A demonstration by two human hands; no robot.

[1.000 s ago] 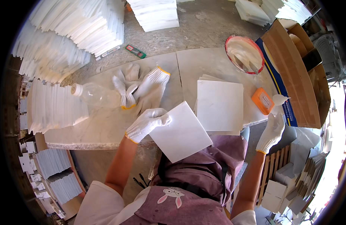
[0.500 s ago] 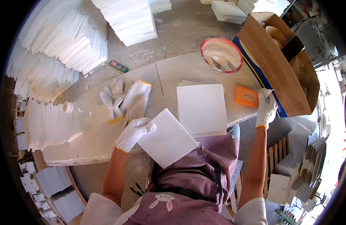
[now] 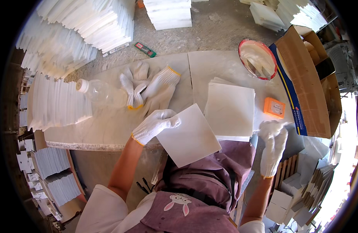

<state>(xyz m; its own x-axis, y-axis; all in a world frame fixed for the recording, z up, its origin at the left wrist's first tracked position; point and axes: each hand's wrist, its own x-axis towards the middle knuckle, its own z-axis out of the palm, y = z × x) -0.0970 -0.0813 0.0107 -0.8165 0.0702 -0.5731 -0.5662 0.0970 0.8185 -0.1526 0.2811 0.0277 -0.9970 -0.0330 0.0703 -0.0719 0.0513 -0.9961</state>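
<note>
My left hand (image 3: 155,125), in a white knit glove, grips a square white tile (image 3: 190,136) by its left corner, thumb on top. The tile hangs tilted over the table's front edge, above my lap. My right hand (image 3: 273,141), gloved alike, is raised beyond the table's front right edge, just below an orange hand pad (image 3: 274,108) and apart from it. Motion smears its fingers, so whether they pinch anything cannot be made out. A small stack of similar white tiles (image 3: 230,110) lies on the table between my hands.
Spare white gloves (image 3: 157,88) and a clear plastic bottle (image 3: 103,93) lie at the left of the table (image 3: 210,62). A red-rimmed bowl (image 3: 258,58) with blades in it stands back right, beside a cardboard box (image 3: 307,85). Tall tile stacks (image 3: 89,19) stand beyond.
My right hand has drawn back from beside the orange hand pad toward me. The left hand still holds the tile, now turned slightly. The whole view has shifted.
</note>
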